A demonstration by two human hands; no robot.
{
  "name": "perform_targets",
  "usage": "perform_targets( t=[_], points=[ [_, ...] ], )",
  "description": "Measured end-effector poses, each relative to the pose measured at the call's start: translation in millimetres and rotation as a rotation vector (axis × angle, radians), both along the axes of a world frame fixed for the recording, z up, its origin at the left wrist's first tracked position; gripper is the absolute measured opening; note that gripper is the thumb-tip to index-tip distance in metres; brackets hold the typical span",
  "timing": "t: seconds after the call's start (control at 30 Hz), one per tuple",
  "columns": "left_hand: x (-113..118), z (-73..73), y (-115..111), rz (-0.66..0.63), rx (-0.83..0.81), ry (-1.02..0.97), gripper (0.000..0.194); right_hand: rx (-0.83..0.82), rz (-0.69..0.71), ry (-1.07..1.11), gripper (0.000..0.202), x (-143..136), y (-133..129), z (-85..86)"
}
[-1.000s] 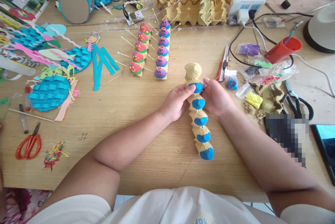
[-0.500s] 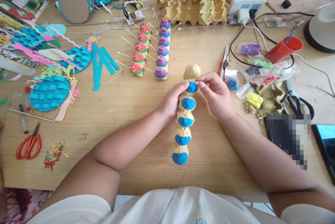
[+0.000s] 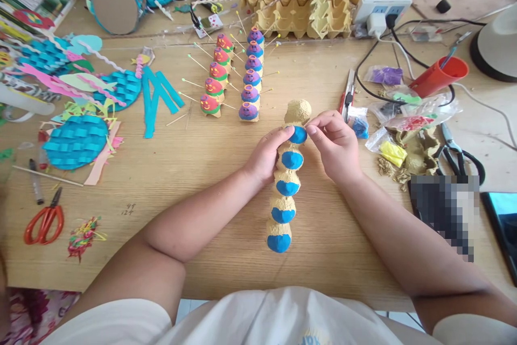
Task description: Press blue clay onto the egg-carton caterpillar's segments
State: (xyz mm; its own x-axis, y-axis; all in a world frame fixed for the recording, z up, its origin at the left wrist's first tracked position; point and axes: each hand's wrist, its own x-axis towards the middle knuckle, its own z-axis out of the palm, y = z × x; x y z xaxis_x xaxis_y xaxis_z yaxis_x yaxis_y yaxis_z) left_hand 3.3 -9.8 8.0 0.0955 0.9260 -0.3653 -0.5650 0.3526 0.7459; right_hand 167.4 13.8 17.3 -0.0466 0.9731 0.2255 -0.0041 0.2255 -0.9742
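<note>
My left hand (image 3: pixel 268 157) is closed around the far part of an egg carton strip (image 3: pixel 288 176), its thumb beside a blue patch. The strip is a row of tan paper-pulp bumps, pointing away from me. Blue clay (image 3: pixel 292 160) covers the near face of several bumps; the farthest bump is bare. My right hand (image 3: pixel 336 144) is closed, with thumb and forefinger pinched at the right edge of the second bump, against its blue patch. Whether a small bit sits between those fingertips is too fine to see.
Decorated carton caterpillars, red (image 3: pixel 217 71) and purple (image 3: pixel 252 78), stand beyond. Egg trays (image 3: pixel 283 25) lie behind them. To the right are a utility knife (image 3: pixel 348 94), clay bags (image 3: pixel 391 154), a red cup (image 3: pixel 438 77) and black scissors (image 3: pixel 460 156). Red-handled scissors (image 3: pixel 45 226) and blue woven paper (image 3: pixel 76 141) lie left.
Hardly anything differs. The egg carton strip and both hands sit a few pixels farther right, as the whole view shifts slightly; both grips stay the same.
</note>
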Motion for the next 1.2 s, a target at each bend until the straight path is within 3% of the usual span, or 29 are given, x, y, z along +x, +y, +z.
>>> perform_targets(
  t=[0.5, 0.97, 1.2],
  points=[
    [0, 0.8, 0, 0.001, 0.020, -0.016, 0.041, -0.065, 0.047, 0.015, 0.046, -1, -1, 6.2],
    [-1, -2.2, 0, -0.022, 0.021, -0.049, 0.044, -0.039, 0.071, 0.008, 0.052, 1, 1, -2.4],
    [2, 4.4, -1, -0.005, 0.021, -0.055, 0.027, 0.033, 0.095, -0.045, 0.055, 3, 5, -9.1]
  ],
)
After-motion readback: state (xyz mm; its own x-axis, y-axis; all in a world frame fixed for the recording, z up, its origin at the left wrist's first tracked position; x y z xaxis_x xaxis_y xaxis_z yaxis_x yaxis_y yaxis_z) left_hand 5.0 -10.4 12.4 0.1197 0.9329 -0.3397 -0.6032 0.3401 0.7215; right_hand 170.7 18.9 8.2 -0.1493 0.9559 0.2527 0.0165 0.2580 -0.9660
